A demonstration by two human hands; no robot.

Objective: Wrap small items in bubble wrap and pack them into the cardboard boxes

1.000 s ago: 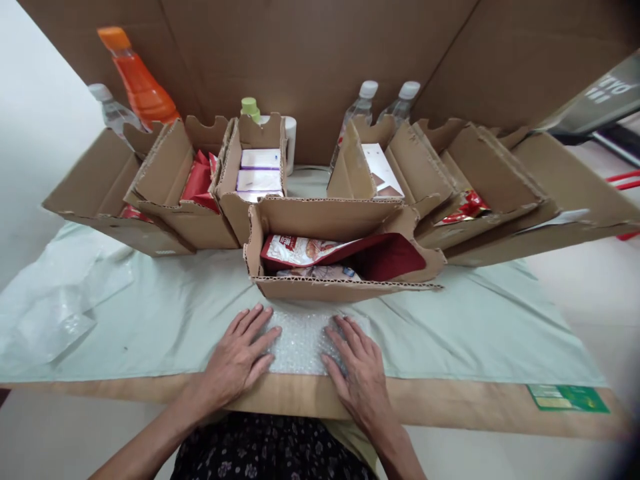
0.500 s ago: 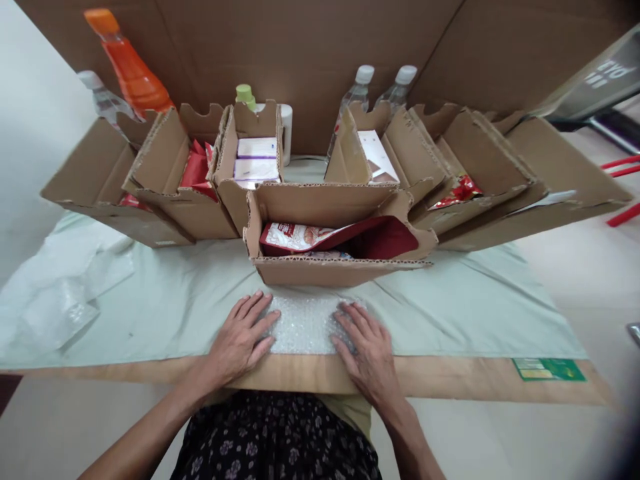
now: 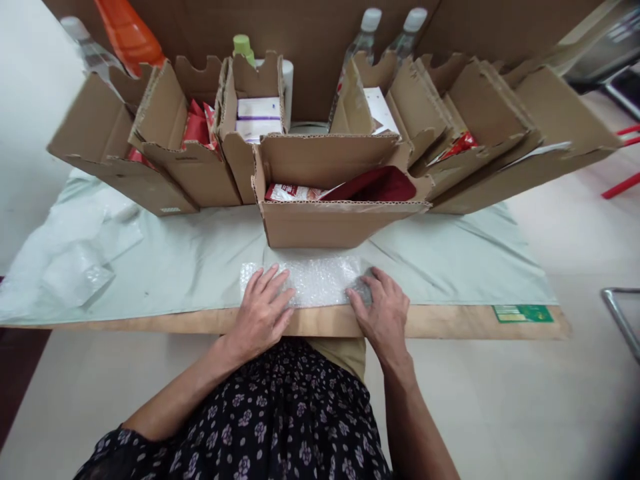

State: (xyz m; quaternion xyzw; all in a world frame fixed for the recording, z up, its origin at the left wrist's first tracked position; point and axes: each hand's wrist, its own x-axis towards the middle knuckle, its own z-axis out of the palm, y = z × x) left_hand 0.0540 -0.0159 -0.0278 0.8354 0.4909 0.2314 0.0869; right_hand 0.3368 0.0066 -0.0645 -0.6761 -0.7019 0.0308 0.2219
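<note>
A flat strip of clear bubble wrap lies along the table's front edge. My left hand rests on its left part, fingers apart and pointing forward. At the strip's right end is my right hand, its thumb and fingers spread and slightly bent, the fingertips touching the plastic. Just behind the wrap stands a low cardboard box with a dark red packet lying in it.
Cardboard bins hold red packets, white boxes and a white carton. Bottles, one an orange bottle, stand behind. Crumpled bubble wrap lies at left. A green card is on the wooden edge at right.
The view has tilted down. My left hand has shifted inward over the wrap, uncovering its left end; my right hand has moved slightly outward, toward the right end.
</note>
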